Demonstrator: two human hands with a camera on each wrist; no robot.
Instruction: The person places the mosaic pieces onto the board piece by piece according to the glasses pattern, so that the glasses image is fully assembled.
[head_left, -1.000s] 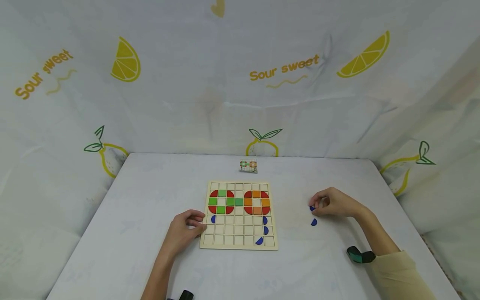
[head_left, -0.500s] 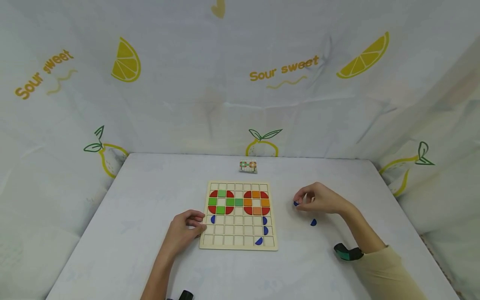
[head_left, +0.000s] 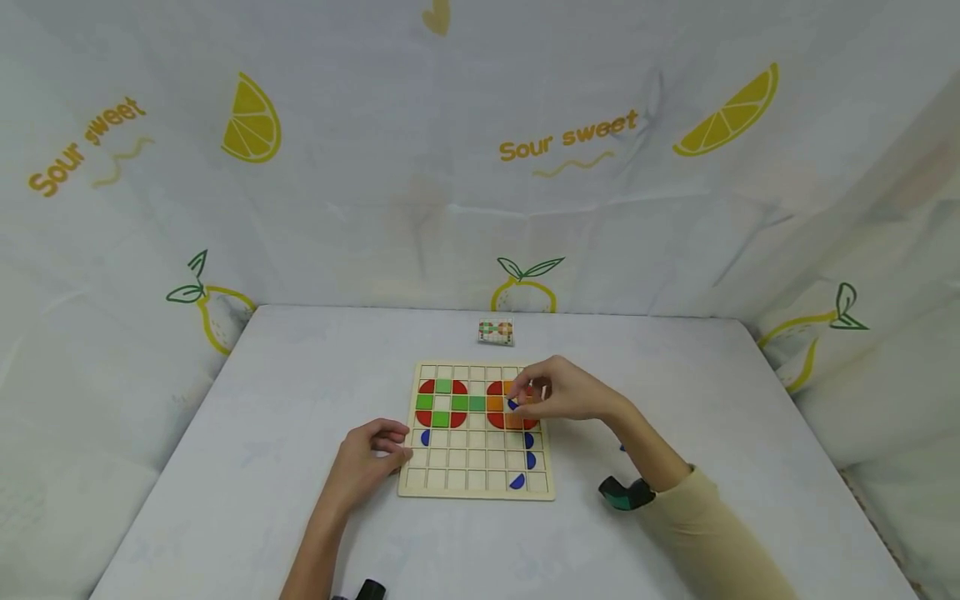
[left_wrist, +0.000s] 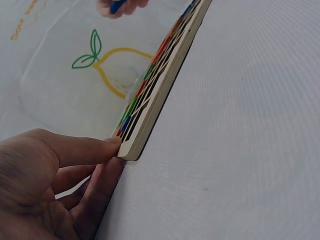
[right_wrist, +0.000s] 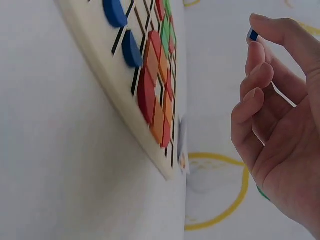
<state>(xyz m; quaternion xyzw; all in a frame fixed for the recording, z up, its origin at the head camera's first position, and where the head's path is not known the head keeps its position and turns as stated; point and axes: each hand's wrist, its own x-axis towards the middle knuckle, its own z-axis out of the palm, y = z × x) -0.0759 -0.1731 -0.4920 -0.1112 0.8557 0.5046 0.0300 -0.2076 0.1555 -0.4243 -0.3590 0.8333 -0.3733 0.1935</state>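
Note:
A pale wooden grid board (head_left: 477, 481) lies on the table with red, green and orange pieces forming two ring shapes joined by a green square. My left hand (head_left: 363, 467) holds its left edge, thumb (left_wrist: 95, 150) on top at the corner. Above the orange ring is my right hand (head_left: 562, 390), pinching a blue half-round piece (right_wrist: 253, 34) between thumb and fingertip. Several more blue half-rounds sit on the board: one at left (head_left: 425, 437), others down the right side (head_left: 531, 460), and one tilted in the bottom row (head_left: 517, 481).
A small picture card (head_left: 496, 332) with a matching coloured pattern stands behind the board. To the right, another blue half-round (head_left: 622, 448) lies on the white table, mostly hidden by my right forearm. A printed white cloth (head_left: 375, 242) hangs behind and around the table.
My right hand has lifted a blue half-round from the right of the table and carried it leftward over the board. The left hand stays on the board's edge.

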